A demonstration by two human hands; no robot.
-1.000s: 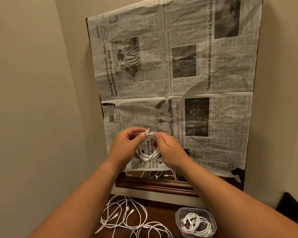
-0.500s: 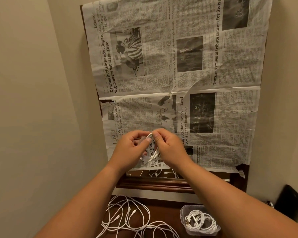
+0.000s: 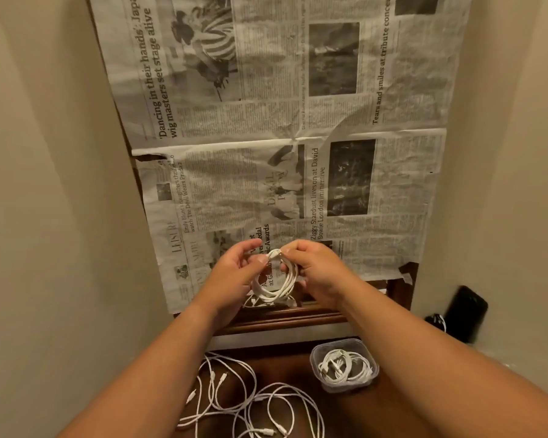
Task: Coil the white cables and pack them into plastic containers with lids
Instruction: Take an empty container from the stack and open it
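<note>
- At frame centre, our left hand (image 3: 234, 275) and right hand (image 3: 318, 275) both grip a coiled white cable (image 3: 287, 284), fingers curled round its loops; the right pinches its plug end.
- Lower right, a clear plastic container (image 3: 371, 376) holds another coil (image 3: 342, 368).
- Lower centre, loose cables (image 3: 234, 390) sprawl on dark wood.
- Behind hangs newspaper (image 3: 266, 121).
</note>
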